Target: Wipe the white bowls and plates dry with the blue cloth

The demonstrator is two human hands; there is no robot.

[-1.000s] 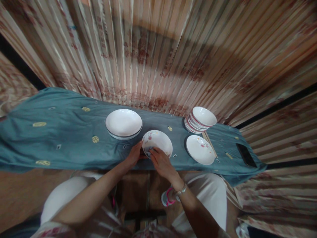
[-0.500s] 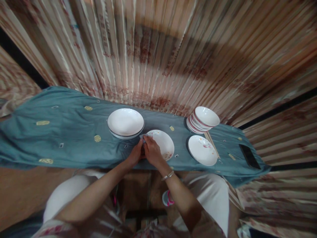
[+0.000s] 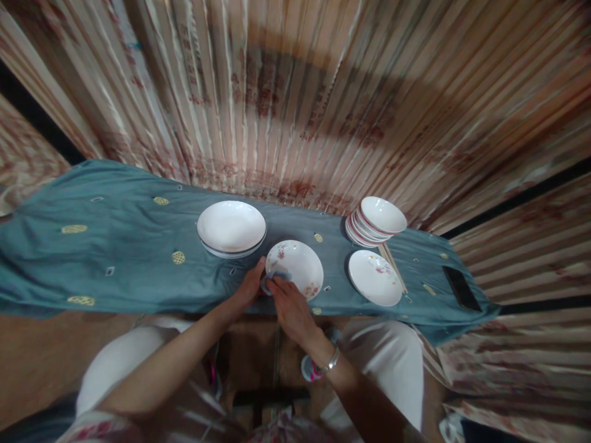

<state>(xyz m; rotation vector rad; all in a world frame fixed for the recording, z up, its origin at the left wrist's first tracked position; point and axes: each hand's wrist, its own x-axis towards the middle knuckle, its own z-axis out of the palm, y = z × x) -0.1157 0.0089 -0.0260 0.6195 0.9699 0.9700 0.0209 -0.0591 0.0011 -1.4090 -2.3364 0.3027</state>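
Note:
A white plate with a floral pattern point(image 3: 301, 266) is in front of me at the middle of the table. At its left edge my left hand point(image 3: 250, 287) is closed, with the thumb by the rim; its other fingers are mostly hidden. My right hand point(image 3: 290, 307) presses a small grey-blue cloth point(image 3: 279, 274) against the plate's lower left part, fingers together over the cloth. To the left stands a stack of deep white plates with a dark rim point(image 3: 231, 226). Another floral plate point(image 3: 375, 278) lies to the right, apart from both hands.
At the back right is a stack of white bowls with red bands point(image 3: 381, 215). Wooden chopsticks point(image 3: 393, 268) lie beside it. A black phone point(image 3: 462, 288) rests near the right end of the teal tablecloth point(image 3: 133, 246). Pleated curtains point(image 3: 286, 111) hang behind the table.
My right hand has moved with the cloth from the plate's upper left rim down toward me, baring the floral pattern there. My left hand stays at the left edge.

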